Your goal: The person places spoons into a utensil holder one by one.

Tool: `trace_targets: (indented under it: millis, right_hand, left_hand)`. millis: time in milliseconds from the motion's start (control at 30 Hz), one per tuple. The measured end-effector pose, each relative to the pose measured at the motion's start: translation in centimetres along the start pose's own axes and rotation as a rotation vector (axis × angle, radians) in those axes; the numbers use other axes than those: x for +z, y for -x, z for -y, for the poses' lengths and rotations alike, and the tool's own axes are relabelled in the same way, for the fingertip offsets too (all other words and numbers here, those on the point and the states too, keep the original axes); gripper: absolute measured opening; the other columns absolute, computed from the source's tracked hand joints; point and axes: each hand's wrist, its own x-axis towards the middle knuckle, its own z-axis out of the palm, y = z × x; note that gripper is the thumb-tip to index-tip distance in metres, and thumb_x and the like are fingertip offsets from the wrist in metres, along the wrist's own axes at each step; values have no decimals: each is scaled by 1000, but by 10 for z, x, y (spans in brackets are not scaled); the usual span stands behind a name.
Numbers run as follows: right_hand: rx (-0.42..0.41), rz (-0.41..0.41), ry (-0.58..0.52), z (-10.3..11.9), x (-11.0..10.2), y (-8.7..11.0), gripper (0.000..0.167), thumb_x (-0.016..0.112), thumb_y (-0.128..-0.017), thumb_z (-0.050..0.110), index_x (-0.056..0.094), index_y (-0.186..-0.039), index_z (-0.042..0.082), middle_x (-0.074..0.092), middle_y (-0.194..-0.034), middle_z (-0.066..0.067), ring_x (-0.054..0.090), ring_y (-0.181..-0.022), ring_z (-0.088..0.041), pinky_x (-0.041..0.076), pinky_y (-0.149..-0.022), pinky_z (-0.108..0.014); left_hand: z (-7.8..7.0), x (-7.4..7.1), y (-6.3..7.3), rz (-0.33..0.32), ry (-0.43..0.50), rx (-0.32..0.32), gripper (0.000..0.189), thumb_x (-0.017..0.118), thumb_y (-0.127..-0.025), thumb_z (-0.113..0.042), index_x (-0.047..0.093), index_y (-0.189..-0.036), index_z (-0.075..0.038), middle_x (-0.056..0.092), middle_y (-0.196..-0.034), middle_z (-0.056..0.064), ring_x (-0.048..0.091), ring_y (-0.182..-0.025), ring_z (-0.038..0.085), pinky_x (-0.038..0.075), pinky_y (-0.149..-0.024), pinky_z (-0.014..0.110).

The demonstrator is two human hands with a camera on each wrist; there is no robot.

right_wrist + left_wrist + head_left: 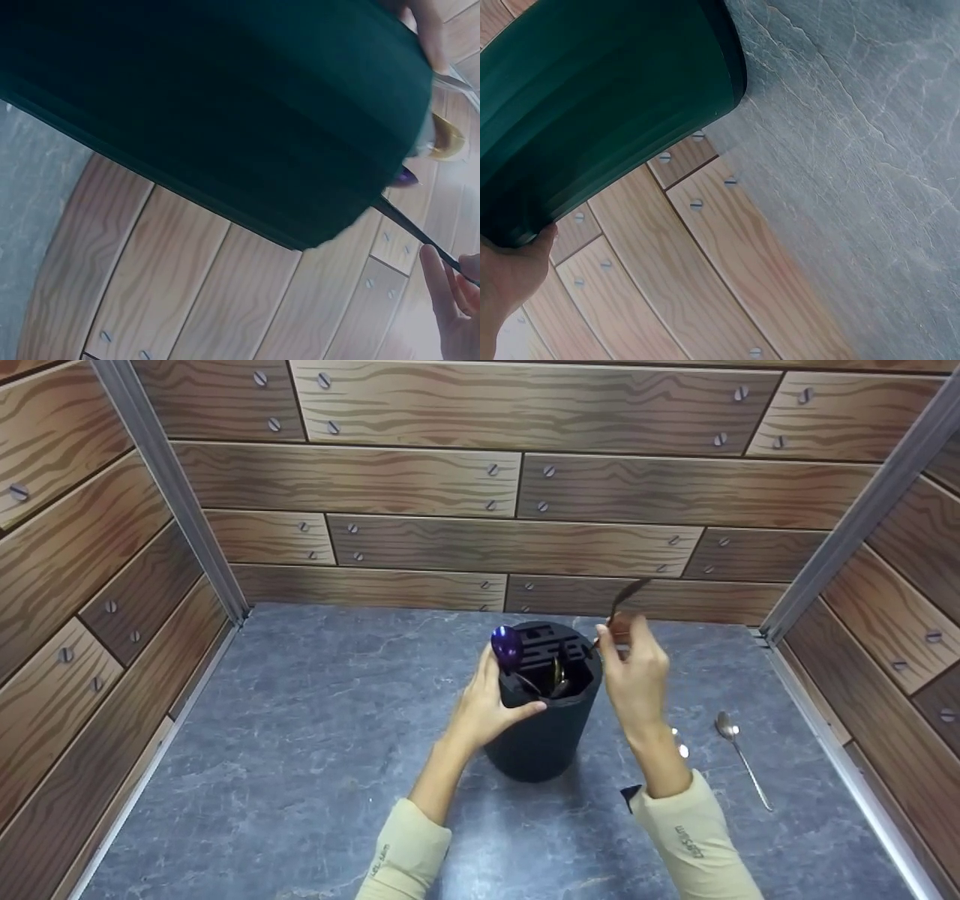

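Note:
A dark cylindrical utensil holder with a slotted top stands on the table. My left hand grips its upper left side, thumb over the near rim. In the head view a purple spoon rises beside those fingers, and a gold utensil stands in the wide opening. My right hand pinches a dark piece of cutlery above the holder's right rim; its head is seen edge-on, so I cannot tell its kind. From the right wrist, its thin handle runs down to the rim.
To the right on the grey table lies a silver spoon. Shiny metal shows partly behind my right forearm, and a dark pointed piece sticks out by that sleeve. Wood-patterned walls enclose the back and sides.

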Motion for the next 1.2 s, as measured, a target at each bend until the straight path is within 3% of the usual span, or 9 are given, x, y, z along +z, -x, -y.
trace_targets:
  millis: [133, 333, 600, 867, 1100, 1200]
  right_hand:
    - [-1, 77, 37, -5, 6, 3, 14, 66, -84, 7, 55, -85, -2, 62, -76, -11, 62, -70, -24, 50, -62, -36]
    - [27, 203, 80, -12, 16, 4, 14, 67, -84, 7, 55, -87, 1, 62, -78, -10, 63, -70, -25, 50, -62, -39]
    - [-41, 328, 126, -27, 15, 13, 12, 72, -78, 5, 61, -79, 1, 60, -75, -9, 60, -66, -25, 48, -60, -40]
    - [-5, 305, 50, -31, 3, 16, 10, 71, -77, 0, 61, -77, 0, 61, -76, -8, 62, -66, -21, 52, -57, -33]
    - [12, 277, 68, -36, -8, 14, 9, 71, -78, 1, 62, -78, 0, 61, -77, -8, 63, -66, -20, 52, -56, -31]
    - [20, 270, 74, -37, -13, 13, 9, 71, -78, 1, 62, -79, 0, 62, -77, -8, 63, -66, -19, 50, -55, -23]
  left_hand:
    - [0, 0, 0, -4, 2, 7, 113, 64, -69, -65, 5, -147, -9, 12, -151, 8, 31, -128, 33, 31, -99, 47]
    - [1, 1, 1, -13, -6, 20, 112, 64, -70, -65, 6, -147, -8, 13, -151, 8, 32, -128, 32, 32, -99, 45]
    - [0, 2, 2, -7, -24, 19, 112, 63, -70, -66, 7, -147, -7, 15, -150, 10, 33, -127, 33, 33, -98, 45]
    - [1, 1, 1, -20, -17, 35, 111, 64, -69, -65, 9, -146, -7, 20, -148, 13, 34, -126, 33, 33, -98, 44]
    - [1, 0, 1, -17, -22, 26, 112, 64, -70, -65, 8, -146, -5, 19, -148, 15, 33, -127, 34, 32, -100, 44]
    - [0, 0, 1, -13, -24, 20, 113, 63, -69, -66, 8, -146, -5, 18, -148, 15, 34, -126, 36, 33, -99, 46]
